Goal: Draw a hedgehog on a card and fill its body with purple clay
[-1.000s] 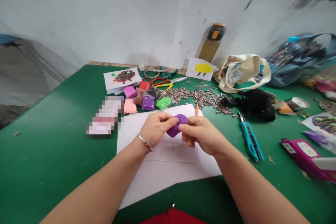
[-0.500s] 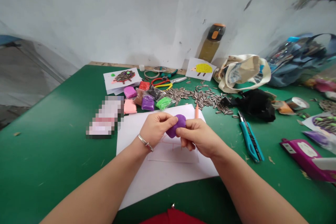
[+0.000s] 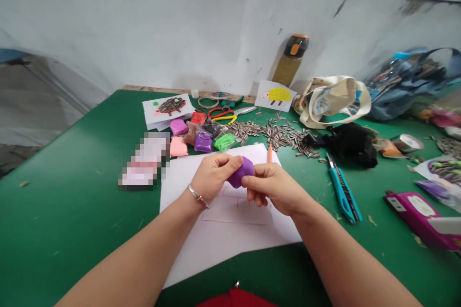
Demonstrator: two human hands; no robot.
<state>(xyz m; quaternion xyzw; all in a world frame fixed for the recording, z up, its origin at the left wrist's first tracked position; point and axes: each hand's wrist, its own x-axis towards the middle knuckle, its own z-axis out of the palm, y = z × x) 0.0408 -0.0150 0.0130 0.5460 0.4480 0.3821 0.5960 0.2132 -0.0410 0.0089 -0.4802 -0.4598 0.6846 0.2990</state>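
Note:
A flattened piece of purple modelling clay (image 3: 242, 172) is pinched between my two hands, held just above the paper. My left hand (image 3: 217, 176) grips its left edge with thumb and fingers. On its right edge, my right hand (image 3: 272, 184) does the same, thumb in front and fingers curled behind. Beneath them, a small paper with a faint line drawing (image 3: 236, 213) rests on a larger white sheet (image 3: 190, 254). Part of the drawing is hidden by my hands. An orange pen (image 3: 270, 153) shows just behind my right hand.
Clay packets (image 3: 203, 141) and a pixelated phone-like object (image 3: 146, 160) lie to the left. Sunflower seeds (image 3: 283, 134) and scissors (image 3: 245, 111) are behind. A teal utility knife (image 3: 340, 192), a black cloth item (image 3: 355, 144) and a magenta box (image 3: 425, 216) sit right. A bottle (image 3: 291, 60) stands by the wall.
The purple clay has shifted slightly in the fingers, and its outline looks a little different. Both hands stay in nearly the same place.

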